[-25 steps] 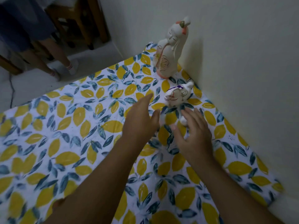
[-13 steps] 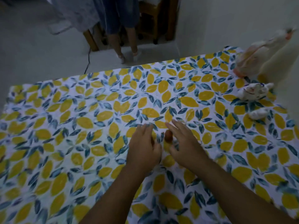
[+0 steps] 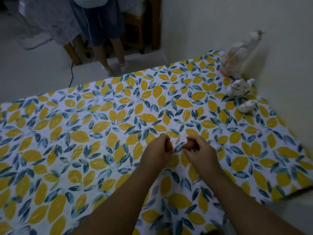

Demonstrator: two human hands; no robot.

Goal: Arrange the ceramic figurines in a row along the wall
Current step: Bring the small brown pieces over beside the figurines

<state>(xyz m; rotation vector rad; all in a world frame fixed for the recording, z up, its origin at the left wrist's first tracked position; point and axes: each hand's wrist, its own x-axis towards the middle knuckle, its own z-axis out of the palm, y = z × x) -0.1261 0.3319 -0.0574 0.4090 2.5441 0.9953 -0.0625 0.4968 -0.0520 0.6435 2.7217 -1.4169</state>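
Note:
Three white ceramic figurines stand by the wall at the table's far right: a tall robed figurine (image 3: 240,53), a cat-like figurine (image 3: 238,88) and a small low figurine (image 3: 246,106). Both of my hands are at the middle of the lemon-print tablecloth (image 3: 84,133), far from that row. My right hand (image 3: 200,154) pinches a small orange-brown figurine (image 3: 187,145) at its fingertips. My left hand (image 3: 158,152) is curled shut beside it, a short gap between them. A brownish patch shows under its fingers, and I cannot tell if it is an object.
The pale wall (image 3: 279,48) runs along the table's right side. A person's legs (image 3: 110,48) stand on the floor beyond the far edge, beside a wooden chair (image 3: 140,28). A dark cable (image 3: 72,73) trails on the floor.
My hands drew back from the figurines by the wall to the table's middle, and the view swung left. The right hand closed on the small brown figurine, and the left hand curled shut.

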